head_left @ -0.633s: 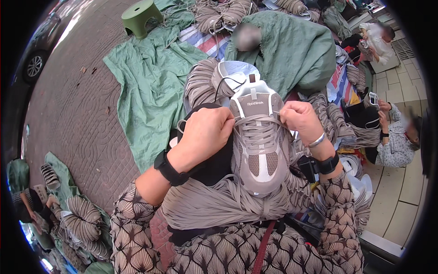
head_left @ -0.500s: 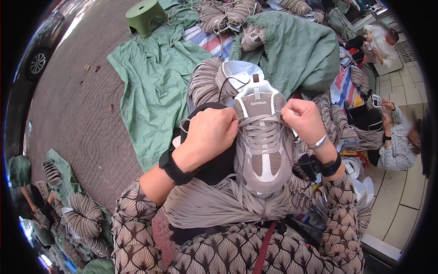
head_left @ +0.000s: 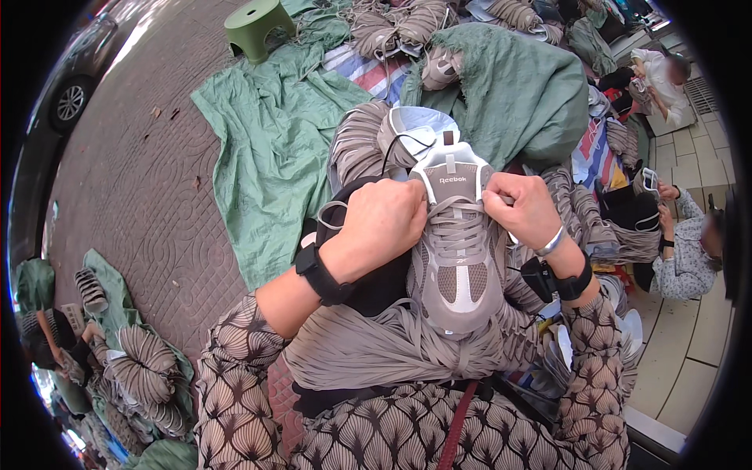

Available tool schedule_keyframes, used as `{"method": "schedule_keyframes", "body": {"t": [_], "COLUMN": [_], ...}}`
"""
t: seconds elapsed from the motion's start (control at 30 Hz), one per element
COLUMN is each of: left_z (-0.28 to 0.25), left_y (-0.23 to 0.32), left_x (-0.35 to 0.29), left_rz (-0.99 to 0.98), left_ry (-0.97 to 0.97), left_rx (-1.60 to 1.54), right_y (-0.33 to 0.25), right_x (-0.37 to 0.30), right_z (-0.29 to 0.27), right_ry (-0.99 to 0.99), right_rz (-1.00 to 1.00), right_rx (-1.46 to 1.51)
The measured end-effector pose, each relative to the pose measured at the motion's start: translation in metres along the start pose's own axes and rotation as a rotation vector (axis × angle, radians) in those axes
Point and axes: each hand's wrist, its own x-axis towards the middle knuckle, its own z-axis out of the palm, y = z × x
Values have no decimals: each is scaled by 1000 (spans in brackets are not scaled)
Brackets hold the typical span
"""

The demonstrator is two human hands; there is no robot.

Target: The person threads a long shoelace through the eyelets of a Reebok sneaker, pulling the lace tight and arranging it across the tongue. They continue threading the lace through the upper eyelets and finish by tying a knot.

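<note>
A taupe and white sneaker (head_left: pixel 458 286) sits in front of me, its toe pointing toward my body. Its flat taupe shoelace (head_left: pixel 456 227) runs criss-cross up to the tongue. My left hand (head_left: pixel 385 218) is closed in a fist at the upper left side of the shoe, gripping the lace; a loop of it shows beyond the knuckles. On the other side, my right hand (head_left: pixel 523 207) pinches the lace close to the top eyelets. The fingertips of the left hand are hidden. Below the shoe, a thick bundle of taupe laces (head_left: pixel 368 348) lies across my lap.
Stacked taupe shoe uppers (head_left: pixel 360 145) lie just beyond the sneaker. A green sack (head_left: pixel 509 90) bulges behind, beside a spread green sheet (head_left: pixel 270 157). A green stool (head_left: pixel 258 31) stands far left. Two people sit at the right, one holding a shoe (head_left: pixel 649 180).
Both fists have come slightly closer to the sneaker, the left moving right and the right a little left. The whole view has shifted slightly.
</note>
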Motion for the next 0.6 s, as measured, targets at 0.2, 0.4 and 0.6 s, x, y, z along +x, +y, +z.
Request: {"method": "schedule_keyframes", "body": {"t": [0.2, 0.4, 0.6], "left_z": [-20, -42, -31], "left_y": [2, -30, -27], "left_x": [13, 41, 47], "left_rz": [281, 571, 534], "left_ry": [71, -280, -376], "left_rx": [375, 21, -43], "right_y": [2, 27, 32], "right_x": [20, 46, 32], "right_z": [-33, -45, -26], "right_ry": [-155, -595, -550], "right_rz": [-389, -365, -355], "right_rx": [-158, -18, 107]}}
